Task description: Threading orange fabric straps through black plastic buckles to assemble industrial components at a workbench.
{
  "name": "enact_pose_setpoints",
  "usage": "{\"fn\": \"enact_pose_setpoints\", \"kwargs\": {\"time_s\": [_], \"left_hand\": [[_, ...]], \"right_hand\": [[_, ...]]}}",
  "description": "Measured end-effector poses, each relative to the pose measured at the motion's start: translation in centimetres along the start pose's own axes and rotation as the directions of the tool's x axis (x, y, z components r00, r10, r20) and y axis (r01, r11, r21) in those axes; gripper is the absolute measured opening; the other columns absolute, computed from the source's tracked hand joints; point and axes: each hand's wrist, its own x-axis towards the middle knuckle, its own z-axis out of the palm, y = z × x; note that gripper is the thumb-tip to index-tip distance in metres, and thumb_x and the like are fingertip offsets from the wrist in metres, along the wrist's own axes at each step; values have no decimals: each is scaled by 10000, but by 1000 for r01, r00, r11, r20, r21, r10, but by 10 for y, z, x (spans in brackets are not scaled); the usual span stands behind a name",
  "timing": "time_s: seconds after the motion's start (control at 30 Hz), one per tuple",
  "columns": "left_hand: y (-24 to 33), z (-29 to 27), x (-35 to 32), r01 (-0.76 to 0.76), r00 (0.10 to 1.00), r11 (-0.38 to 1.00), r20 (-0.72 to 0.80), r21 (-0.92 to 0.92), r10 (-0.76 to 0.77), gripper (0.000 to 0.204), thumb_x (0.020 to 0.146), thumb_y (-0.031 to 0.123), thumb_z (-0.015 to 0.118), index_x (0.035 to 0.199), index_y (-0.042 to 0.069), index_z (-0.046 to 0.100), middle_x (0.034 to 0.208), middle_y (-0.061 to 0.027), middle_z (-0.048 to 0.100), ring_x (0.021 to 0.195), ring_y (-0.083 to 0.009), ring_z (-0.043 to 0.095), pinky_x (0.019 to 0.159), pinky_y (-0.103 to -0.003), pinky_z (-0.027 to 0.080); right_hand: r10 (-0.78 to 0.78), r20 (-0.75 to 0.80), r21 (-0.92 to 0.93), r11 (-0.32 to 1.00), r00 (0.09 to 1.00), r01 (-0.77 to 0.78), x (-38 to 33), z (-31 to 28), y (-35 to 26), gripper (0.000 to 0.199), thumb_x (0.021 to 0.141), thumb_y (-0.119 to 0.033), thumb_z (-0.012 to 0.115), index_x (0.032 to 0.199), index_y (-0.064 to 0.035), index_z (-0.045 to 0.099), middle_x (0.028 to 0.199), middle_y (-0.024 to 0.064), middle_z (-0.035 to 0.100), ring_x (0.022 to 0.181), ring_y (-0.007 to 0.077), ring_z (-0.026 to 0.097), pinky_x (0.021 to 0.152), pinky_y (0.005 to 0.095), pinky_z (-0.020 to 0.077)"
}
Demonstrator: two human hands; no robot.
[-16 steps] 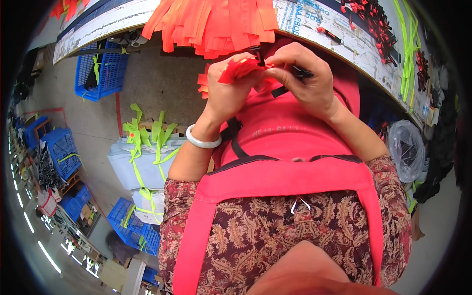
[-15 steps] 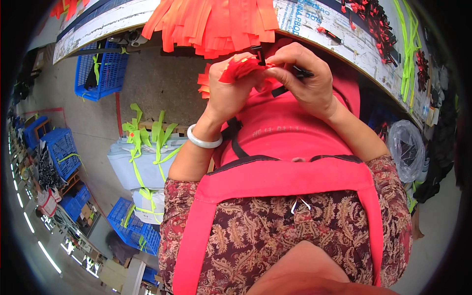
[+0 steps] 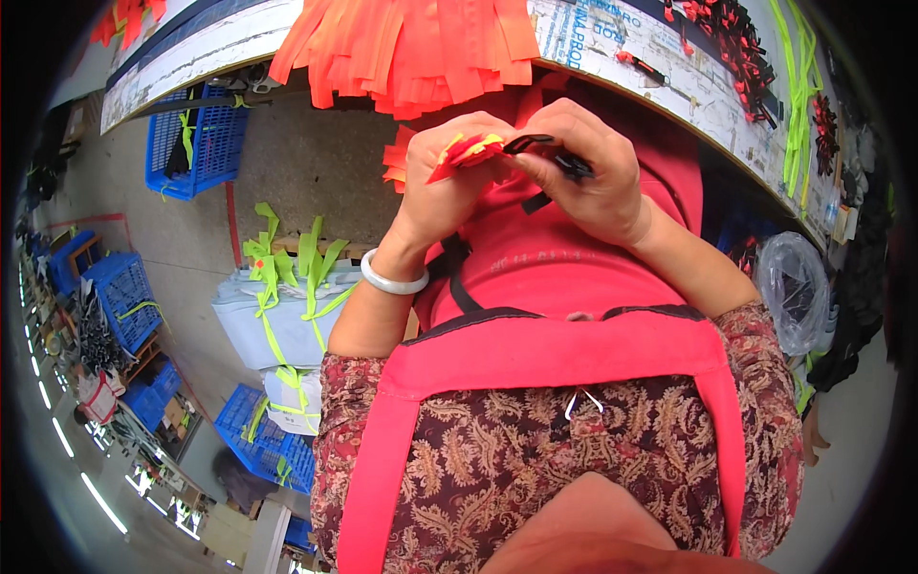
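My left hand [image 3: 442,187] is closed round a folded bunch of orange-red fabric strips [image 3: 469,151], with a bit of yellow showing at the top. Facing it, my right hand [image 3: 598,172] pinches small black pieces [image 3: 574,166] that look like strap or buckle parts. One black loop-shaped piece [image 3: 529,143] reaches across to the end of the orange bunch, between the fingertips of both hands. Whether it is joined to the strips is hidden. Both hands are over my red apron [image 3: 535,273], in front of the table edge.
A heap of orange strips [image 3: 411,57] hangs over the edge of the worktable [image 3: 598,57]. Black-and-red pieces [image 3: 741,57] and neon strips [image 3: 794,105] lie to the right. Blue crates [image 3: 196,143] and a grey tied bundle [image 3: 253,325] stand left; a clear plastic bag [image 3: 792,287] is at right.
Both hands have come slightly lower, toward my body. The black piece that stood upright between my fingertips now lies sideways, against the end of the orange bunch.
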Motion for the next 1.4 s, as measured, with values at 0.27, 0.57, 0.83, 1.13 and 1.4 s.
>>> {"fn": "enact_pose_setpoints", "kwargs": {"time_s": [0.27,0.57,0.83,1.13,1.4], "left_hand": [[-5,0,-4,47,998,999,-40,-10,-47,150,814,-116,570,918,-39,647,863,-65,640,704,-86,600,602,-205,482],[3,1,3,37,997,999,-65,-1,-37,120,823,-85,606,903,-16,661,816,-33,654,695,-69,580,612,-201,468],[5,-6,0,-30,999,993,-27,117,33,98,839,-60,617,904,-14,674,883,-61,664,735,-94,608,628,-214,483],[-1,0,0,-160,986,958,-16,239,168,77,811,-38,652,885,-24,667,849,-91,653,725,-149,624,632,-246,495],[-4,1,3,-117,992,971,-22,210,124,67,810,-12,665,877,-17,667,830,-87,647,711,-150,622,626,-251,492]], "right_hand": [[79,32,-8,997,996,-79,2,-3,-1,182,779,-20,728,913,5,608,784,86,562,648,167,553,560,270,442],[-66,42,22,998,997,65,3,-9,12,208,819,16,673,1021,-24,641,836,79,594,722,160,602,626,267,499],[173,112,64,981,979,-181,12,-19,-10,182,797,-57,732,963,-21,665,850,59,620,728,113,590,627,236,477],[-19,41,-78,997,999,22,5,-4,3,156,789,-30,723,907,-24,621,811,81,590,675,190,587,595,282,478],[-22,77,-164,986,997,35,6,-4,1,166,801,-63,712,919,-31,600,818,89,592,686,225,618,585,291,496]]}}
